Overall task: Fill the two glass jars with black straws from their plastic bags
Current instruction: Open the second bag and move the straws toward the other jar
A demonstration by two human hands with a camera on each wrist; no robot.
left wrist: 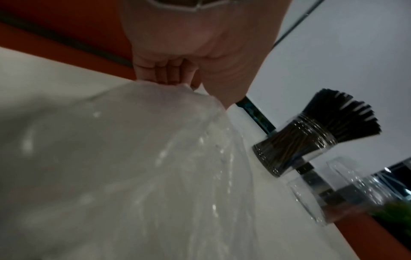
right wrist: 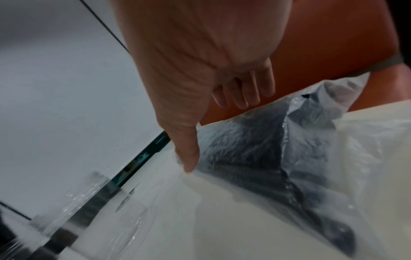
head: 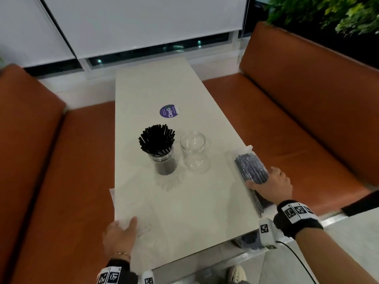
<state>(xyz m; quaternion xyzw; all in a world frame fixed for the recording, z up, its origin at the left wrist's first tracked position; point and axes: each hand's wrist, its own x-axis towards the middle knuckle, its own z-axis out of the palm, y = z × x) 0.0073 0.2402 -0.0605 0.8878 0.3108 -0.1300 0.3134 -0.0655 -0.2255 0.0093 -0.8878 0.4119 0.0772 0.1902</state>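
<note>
Two glass jars stand mid-table. The left jar (head: 164,160) (left wrist: 295,149) is packed with black straws (head: 156,140); the right jar (head: 192,149) (left wrist: 333,191) is empty. At the table's right edge lies a clear plastic bag of black straws (head: 251,171) (right wrist: 255,158). My right hand (head: 266,181) (right wrist: 214,134) reaches over it, thumb tip down on the plastic at its near side and fingers loosely straight past its far side. At the near left edge, my left hand (head: 123,230) (left wrist: 177,75) holds the raised edge of an empty clear bag (head: 133,203) (left wrist: 133,158) with curled fingers.
The long pale table (head: 155,87) carries a round purple sticker (head: 168,111) beyond the jars. Orange bench seats (head: 61,181) flank it on both sides. A window with white blinds is at the far end, and a plant (head: 328,13) at the top right.
</note>
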